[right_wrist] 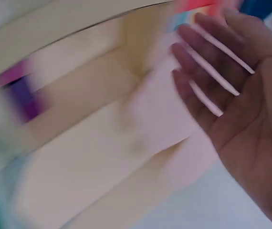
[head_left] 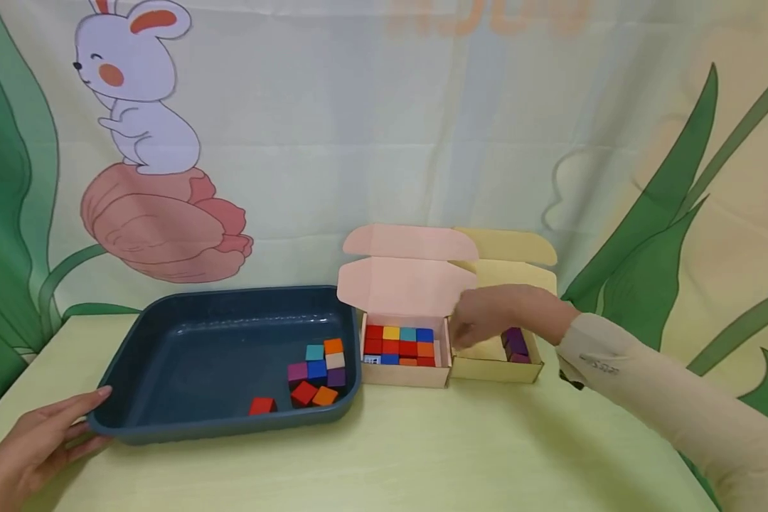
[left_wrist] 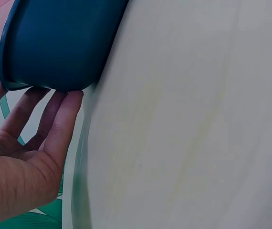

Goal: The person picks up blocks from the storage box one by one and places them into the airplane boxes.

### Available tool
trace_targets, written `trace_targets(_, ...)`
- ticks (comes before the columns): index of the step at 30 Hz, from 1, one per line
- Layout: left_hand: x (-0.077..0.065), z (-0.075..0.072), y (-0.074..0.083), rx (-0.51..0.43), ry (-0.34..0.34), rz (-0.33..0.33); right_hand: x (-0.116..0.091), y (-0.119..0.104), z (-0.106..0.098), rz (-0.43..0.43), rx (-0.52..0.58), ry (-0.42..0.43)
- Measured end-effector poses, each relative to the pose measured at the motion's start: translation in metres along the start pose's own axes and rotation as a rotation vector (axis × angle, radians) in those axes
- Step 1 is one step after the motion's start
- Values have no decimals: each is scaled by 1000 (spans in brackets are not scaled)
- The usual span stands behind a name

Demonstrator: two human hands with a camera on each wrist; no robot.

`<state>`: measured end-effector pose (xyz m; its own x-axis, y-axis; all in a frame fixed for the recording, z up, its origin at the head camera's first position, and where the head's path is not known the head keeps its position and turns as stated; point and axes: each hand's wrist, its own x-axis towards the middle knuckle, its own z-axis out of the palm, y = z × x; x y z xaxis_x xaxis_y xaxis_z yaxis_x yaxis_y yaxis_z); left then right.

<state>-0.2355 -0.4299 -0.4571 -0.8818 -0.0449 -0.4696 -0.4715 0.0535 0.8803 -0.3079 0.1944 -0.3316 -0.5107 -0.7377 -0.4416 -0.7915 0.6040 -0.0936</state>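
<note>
My left hand (head_left: 45, 435) holds the near left corner of a dark blue tray (head_left: 211, 363), thumb over the rim. In the left wrist view its fingertips press against the tray's outer wall (left_wrist: 55, 47). Several coloured cubes lie toward the tray's right side, with a red cube (head_left: 262, 406) by the near wall. My right hand (head_left: 486, 314) is over the yellow box (head_left: 496, 369), near its side by the pink box (head_left: 406, 375). Its fingers are extended with nothing in them in the right wrist view. Purple cubes (head_left: 515, 343) line the yellow box's right side; mixed coloured cubes fill rows in the pink box.
The raised lids of the pink box (head_left: 406, 281) and yellow box (head_left: 512, 247) stand behind them, close to a printed cloth backdrop (head_left: 281, 178). Everything stands on a pale green table (head_left: 384, 455). The boxes sit side by side, right of the tray.
</note>
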Motion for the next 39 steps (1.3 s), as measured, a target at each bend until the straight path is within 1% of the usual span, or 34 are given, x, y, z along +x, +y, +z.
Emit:
trace_targets(1,0,0,1,0,-1,1,11,-11,-10,-22,5,27)
trace_targets(3,-1,-1,2,-5,-7,1,40,-33,-28,-93,0,68)
trace_targets(6,-2,-1,2,-15,-7,-14,93,-71,-43,-188,-42,67)
trace_targets(8,-3,0,3,-20,-7,-26,132,-96,-45,-235,-120,35)
trace_targets(10,-4,1,3,-17,-7,-30,168,-118,-44,-265,-186,-18)
trace_targets(12,-5,1,3,-13,-13,-18,199,-136,-41,-290,-226,-79)
trace_targets(14,-5,3,3,3,-24,-13,216,-149,-36,-307,-233,-129)
trace_targets(16,-4,5,3,15,-20,-23,226,-158,-33,-327,-235,-149)
trace_targets(18,-3,5,3,27,-16,-29,230,-165,-30,-344,-254,-141)
trace_targets(22,-1,4,2,38,-7,-51,234,-172,-26,-340,-313,-111)
trace_targets(26,0,4,0,42,-2,-60,227,-168,-28,-307,-274,-79)
trace_targets(29,0,5,-2,35,-1,-64,212,-159,-39,-289,-227,-37)
trace_targets(34,-1,4,-2,26,9,-64,175,-137,-62,-251,-188,27)
trace_targets(36,0,3,-1,29,11,-61,161,-126,-68,-229,-168,45)
trace_targets(39,2,3,-2,28,15,-64,138,-109,-69,-199,-160,80)
